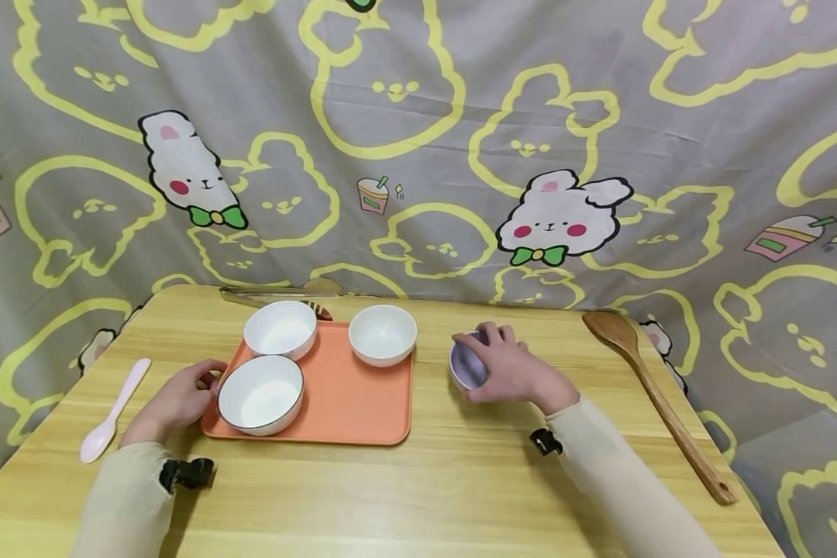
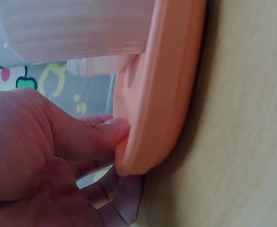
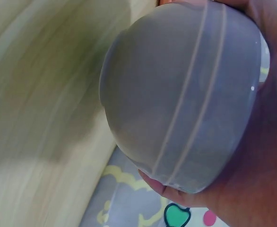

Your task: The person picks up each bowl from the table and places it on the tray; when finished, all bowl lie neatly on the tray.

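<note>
My right hand [image 1: 512,370] grips a small purple bowl [image 1: 466,367] by its rim, to the right of the orange tray [image 1: 352,411]. In the right wrist view the side of this bowl [image 3: 171,101] faces the camera, tilted, close over the wood. At the tray's left edge, my left hand [image 1: 181,399] pinches the rim, thumb on its inner side. On the tray stand a white bowl with a dark rim [image 1: 260,394] at front left, a white bowl [image 1: 281,329] behind it and another white bowl [image 1: 383,335] at back right.
A pink spoon [image 1: 115,411] lies left of the tray on the wooden table [image 1: 363,504]. At the right lies a long wooden spatula [image 1: 659,399]. Behind the tray are a long metal utensil [image 1: 251,298] and a striped handle [image 1: 318,311]. A patterned curtain [image 1: 418,101] hangs along the back.
</note>
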A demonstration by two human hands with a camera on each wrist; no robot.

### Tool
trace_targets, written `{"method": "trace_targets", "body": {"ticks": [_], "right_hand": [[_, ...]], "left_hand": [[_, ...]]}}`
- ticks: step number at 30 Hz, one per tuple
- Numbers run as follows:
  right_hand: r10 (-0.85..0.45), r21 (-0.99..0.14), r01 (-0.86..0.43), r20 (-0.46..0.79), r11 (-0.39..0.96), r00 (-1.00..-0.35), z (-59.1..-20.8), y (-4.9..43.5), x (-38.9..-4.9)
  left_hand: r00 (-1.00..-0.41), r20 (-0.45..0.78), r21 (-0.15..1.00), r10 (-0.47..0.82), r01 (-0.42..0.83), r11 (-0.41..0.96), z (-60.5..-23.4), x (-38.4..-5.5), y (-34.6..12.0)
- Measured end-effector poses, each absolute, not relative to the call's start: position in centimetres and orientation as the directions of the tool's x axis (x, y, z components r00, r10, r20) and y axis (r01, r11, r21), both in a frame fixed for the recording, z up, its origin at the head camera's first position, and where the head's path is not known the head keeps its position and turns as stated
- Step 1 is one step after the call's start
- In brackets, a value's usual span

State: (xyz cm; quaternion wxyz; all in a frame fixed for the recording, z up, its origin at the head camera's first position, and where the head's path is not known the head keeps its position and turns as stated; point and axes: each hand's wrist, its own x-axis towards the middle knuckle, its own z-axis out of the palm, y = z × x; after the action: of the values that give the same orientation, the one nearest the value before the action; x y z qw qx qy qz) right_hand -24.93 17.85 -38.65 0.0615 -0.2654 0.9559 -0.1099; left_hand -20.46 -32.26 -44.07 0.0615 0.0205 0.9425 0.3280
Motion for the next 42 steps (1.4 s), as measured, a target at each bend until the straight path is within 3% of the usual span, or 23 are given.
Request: {"method": "trace_targets", "body": {"ticks": [42], "right_hand": [[-0.758, -0.305, -0.723, 0.006, 0.62, -0.652, -39.0, 11.3, -21.3]], "left_hand": [[-0.99, -0.127, 0.603, 0.065, -0.025, 0.797, -43.7, -20.4, -31.8]]}}
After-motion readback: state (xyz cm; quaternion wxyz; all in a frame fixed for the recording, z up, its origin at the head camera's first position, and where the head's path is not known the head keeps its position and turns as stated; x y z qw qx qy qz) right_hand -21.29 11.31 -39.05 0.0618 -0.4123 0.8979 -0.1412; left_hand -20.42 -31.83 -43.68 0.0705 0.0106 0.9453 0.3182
